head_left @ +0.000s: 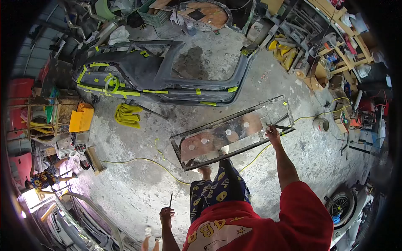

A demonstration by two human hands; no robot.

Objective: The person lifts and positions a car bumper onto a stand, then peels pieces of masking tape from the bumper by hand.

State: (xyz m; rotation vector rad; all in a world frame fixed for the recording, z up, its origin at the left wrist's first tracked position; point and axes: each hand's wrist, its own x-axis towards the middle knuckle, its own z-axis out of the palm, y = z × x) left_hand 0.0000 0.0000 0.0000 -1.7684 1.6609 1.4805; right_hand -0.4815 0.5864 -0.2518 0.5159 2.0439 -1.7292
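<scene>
My right hand (273, 136) is closed at the right end of a long rectangular frame stand (226, 155). A slim dark tool (280, 127) sticks out from its fingers over the frame; its exact kind is hard to make out. Inside the frame lies a reddish-brown, partly see-through panel (209, 140), with several round pale spots on it. Lower down, away from the stand, my left hand (166, 215) is closed around a thin dark stick (171, 200) that points upward; it may be a pencil or a brush.
Beyond the stand lies a large dark car body panel (167, 90) with green tape, a tape roll (112, 84) on it. A yellow-green cloth (127, 115) and yellow hose (142, 159) lie on the concrete. Another person (48, 178) is at far left. A can (321, 124) stands at right.
</scene>
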